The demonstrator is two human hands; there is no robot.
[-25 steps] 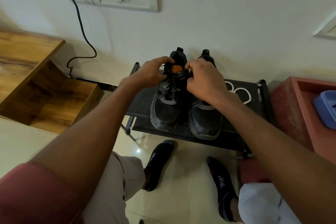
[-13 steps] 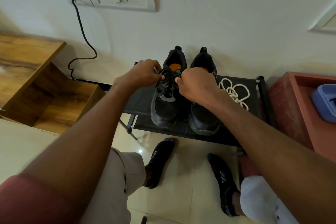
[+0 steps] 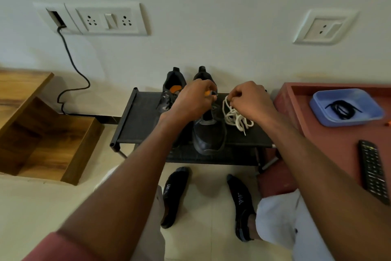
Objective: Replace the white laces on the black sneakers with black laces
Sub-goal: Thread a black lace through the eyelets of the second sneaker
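Both hands at frame centre: left hand [image 3: 193, 99] curls at the right-hand sneaker [image 3: 208, 131] collar; right hand [image 3: 249, 99] pinches the white laces [image 3: 237, 117].
I judge the pile may snag; black laces [image 3: 340, 109] wait upper right.

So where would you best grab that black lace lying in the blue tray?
Pinch the black lace at the middle of its coil, coming straight down from above. It lies in a loose flat bundle in the open-topped blue tray, whose raised walls likely block a sideways grip.
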